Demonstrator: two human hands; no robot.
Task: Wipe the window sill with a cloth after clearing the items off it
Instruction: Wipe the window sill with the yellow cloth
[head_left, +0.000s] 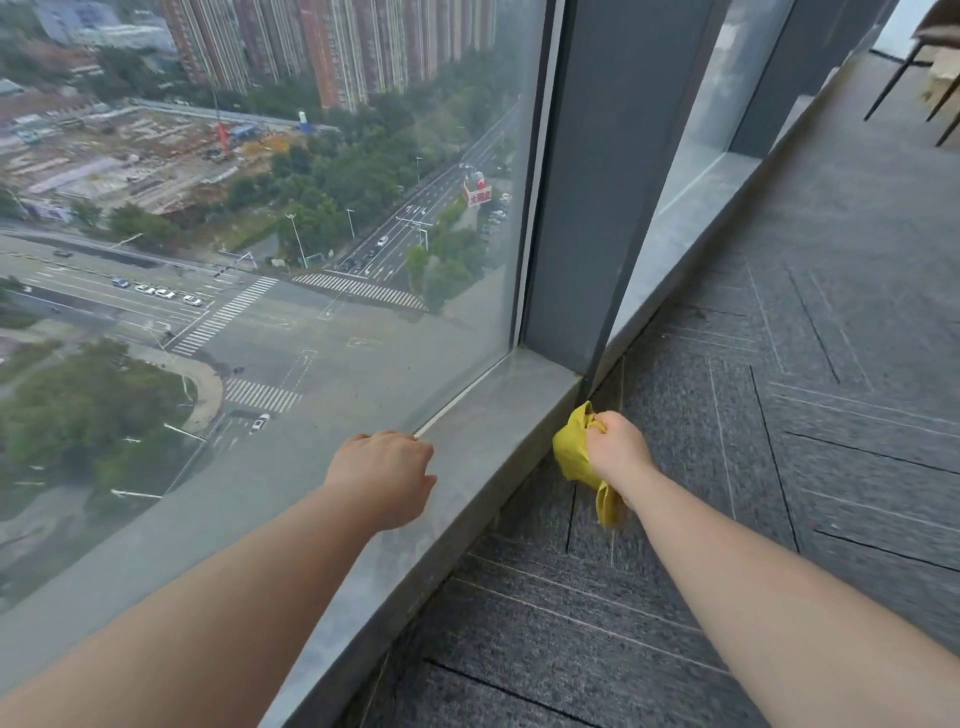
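A low grey stone window sill (498, 415) runs along the foot of a large window pane (260, 234). My left hand (384, 473) hovers over the sill near the glass, fingers curled loosely, holding nothing. My right hand (615, 449) is closed on a bunched yellow cloth (571, 457), held beside the sill's front edge, above the carpet. The stretch of sill in view has no items on it.
A dark grey window column (587, 182) stands at the sill's far end, with a second sill (691, 223) beyond it. Grey patterned carpet (779, 415) covers the floor on the right. Chair legs (904, 78) show at the top right.
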